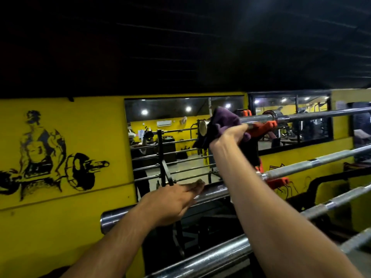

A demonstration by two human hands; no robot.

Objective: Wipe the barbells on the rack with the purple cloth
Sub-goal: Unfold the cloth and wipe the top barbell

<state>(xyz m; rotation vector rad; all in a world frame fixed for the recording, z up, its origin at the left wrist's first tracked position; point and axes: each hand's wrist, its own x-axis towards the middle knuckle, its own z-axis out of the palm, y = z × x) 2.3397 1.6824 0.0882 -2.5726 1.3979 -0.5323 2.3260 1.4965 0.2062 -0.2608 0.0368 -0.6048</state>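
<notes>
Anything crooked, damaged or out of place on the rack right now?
Nothing stands out. The barbells lie level on the orange rack hooks; the right hand holds the purple cloth on the top bar's end.

Dim gym interior; ceiling (180, 37) near black. Bright round lamp spots show in the mirror (180, 121). Sharp glare streaks along the chrome barbells (220, 255). Yellow wall (60, 217) evenly lit. Motion blur softens the frame; wide-angle bowing at the edges.
</notes>
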